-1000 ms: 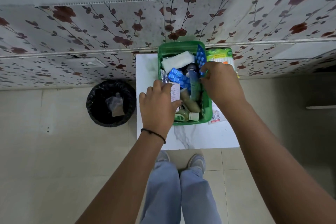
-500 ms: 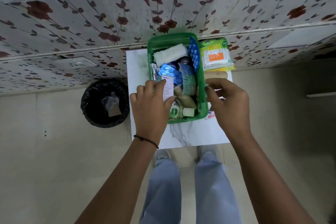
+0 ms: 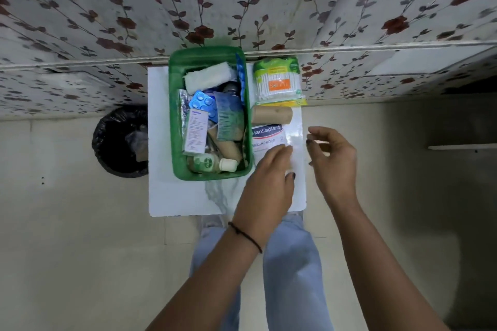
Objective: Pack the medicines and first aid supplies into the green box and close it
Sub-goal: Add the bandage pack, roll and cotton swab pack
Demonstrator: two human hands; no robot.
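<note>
While the green box point(image 3: 176, 126) stood open on the white table point(image 3: 174, 196), close against the flowered wall, I saw it already crowded: a white gauze pad point(image 3: 207, 76) at the far end, blue blister packs point(image 3: 202, 102), a small white carton point(image 3: 196, 131) and a pale green bottle point(image 3: 211, 163) lying at the near end. Just right of the box lay a pack of cotton buds point(image 3: 278, 80), then a tan bandage roll point(image 3: 271, 115), then a Hansaplast plaster packet point(image 3: 269, 134). My left hand point(image 3: 269, 183) lay flat with its fingertips on that packet, its grip closed on nothing. My right hand point(image 3: 332, 158) hovered beside it, fingers loosely curled and apart, empty. A black-lined bin point(image 3: 119, 140) sat on the floor left of the table.
</note>
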